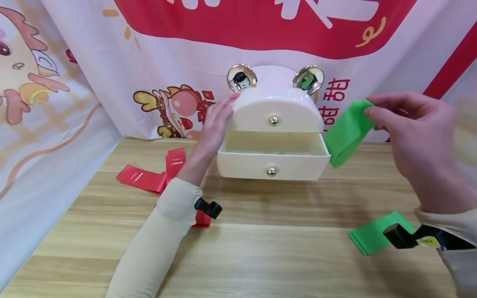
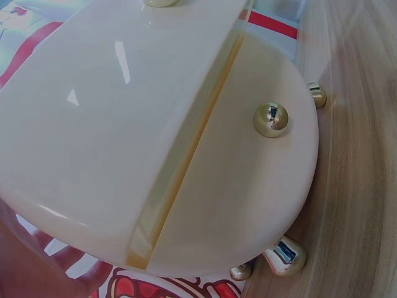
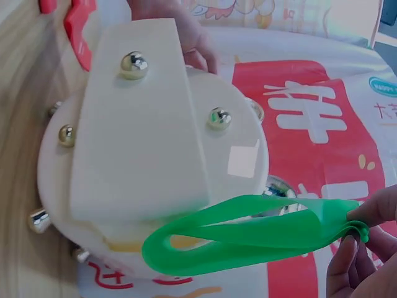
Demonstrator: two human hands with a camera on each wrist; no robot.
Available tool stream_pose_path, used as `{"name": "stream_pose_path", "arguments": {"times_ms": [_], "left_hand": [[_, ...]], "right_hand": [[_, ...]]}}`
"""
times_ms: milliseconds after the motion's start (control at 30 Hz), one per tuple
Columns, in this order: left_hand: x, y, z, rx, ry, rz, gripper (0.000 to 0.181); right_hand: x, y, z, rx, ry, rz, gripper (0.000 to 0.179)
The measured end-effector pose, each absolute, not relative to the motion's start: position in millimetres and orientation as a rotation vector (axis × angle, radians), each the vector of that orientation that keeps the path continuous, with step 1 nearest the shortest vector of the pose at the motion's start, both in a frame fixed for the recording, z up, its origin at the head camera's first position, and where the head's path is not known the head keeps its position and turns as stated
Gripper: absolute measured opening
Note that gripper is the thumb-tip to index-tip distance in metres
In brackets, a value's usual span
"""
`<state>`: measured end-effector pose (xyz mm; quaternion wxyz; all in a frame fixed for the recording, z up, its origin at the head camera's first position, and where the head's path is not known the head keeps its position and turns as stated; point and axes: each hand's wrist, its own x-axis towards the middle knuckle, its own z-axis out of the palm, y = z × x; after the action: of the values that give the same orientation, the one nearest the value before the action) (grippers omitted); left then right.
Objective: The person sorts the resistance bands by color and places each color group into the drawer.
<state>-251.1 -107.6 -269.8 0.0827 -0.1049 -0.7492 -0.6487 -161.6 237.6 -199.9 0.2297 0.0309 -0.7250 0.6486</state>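
Observation:
A white rounded drawer box [image 1: 247,118] with gold knobs stands at the back of the table, one drawer [image 1: 242,165] pulled out toward me. My left hand [image 1: 218,120] rests against the box's left side, fingers extended along it. Pinched between thumb and fingers of my right hand [image 1: 421,128] is a green resistance band [image 3: 291,233], a flat folded loop hanging beside the open drawer's right edge. A small bit of green [image 1: 281,153] shows inside the drawer. In the left wrist view, the drawer's round knob [image 2: 271,119] is visible.
Red bands [image 1: 143,178] with white print lie on the wooden table at left, partly hidden by my left arm. Another green band [image 1: 380,231] lies folded at front right, near my right wrist. A printed cloth [image 1: 193,62] hangs behind the box.

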Motion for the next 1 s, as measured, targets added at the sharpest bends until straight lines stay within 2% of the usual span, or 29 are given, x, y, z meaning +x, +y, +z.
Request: {"name": "stream_pose_path", "arguments": {"times_ms": [200,400,600,800,1000], "left_hand": [[-251.5,-107.5,-269.5,-0.291,-2.235,-1.927,0.042],[-252.2,-109.4,-269.6,-0.294,-2.234,-1.938,0.042],[-251.4,-110.1,-268.1,-0.287,-2.234,-1.945,0.042],[-252.0,-110.3,-268.4,-0.292,-2.240,-1.956,0.042],[-253.3,-107.1,-270.7,-0.311,-2.233,-1.953,0.042]], "right_hand": [[-162.8,225.4,-177.7,0.096,-2.088,1.632,0.033],[-166.0,216.5,-163.8,0.243,-1.969,1.750,0.039],[-164.4,205.2,-153.2,0.224,-2.083,1.630,0.042],[-170.7,195.6,-155.5,0.268,-1.994,1.873,0.038],[-172.4,195.9,-168.5,0.123,-2.225,1.705,0.042]]}}
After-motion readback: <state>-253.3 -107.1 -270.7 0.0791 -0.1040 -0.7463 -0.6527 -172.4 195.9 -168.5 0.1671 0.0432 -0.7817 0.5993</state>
